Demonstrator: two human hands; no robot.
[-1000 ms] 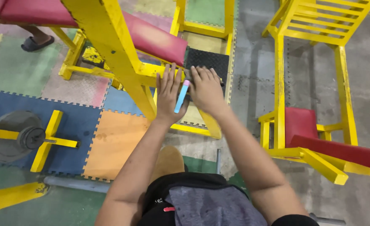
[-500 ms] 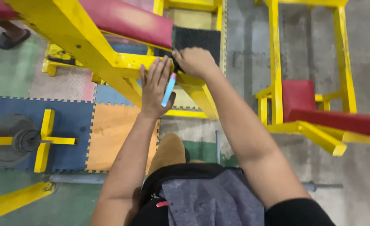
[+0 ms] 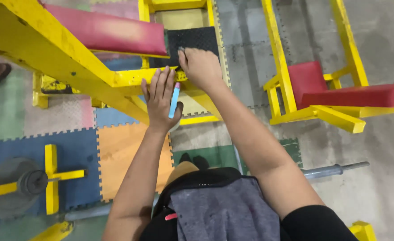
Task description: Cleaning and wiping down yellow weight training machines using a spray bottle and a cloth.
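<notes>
Step in hand, as judged: working at a fitting on the yellow bar [image 3: 134, 76] of the near bench, both hands on it; left hand [image 3: 160, 99] is lying flat, fingers spread, against the bar's near face, pinning a blue tube [image 3: 174, 100] with a pink cap under the thumb; the tube is hanging just below the bar; right hand [image 3: 201, 68] is curled at the bar's right end, fingertips pinching something small and dark that I cannot make out. Next move, as judged, is calling for a steady left hand and fine fingertip control on the right. Count: one tube; two red pads [image 3: 107, 32] above the bar and right of it; one weight plate [image 3: 7, 185] far below-left; one steel rod [image 3: 335, 169] below-right.
</notes>
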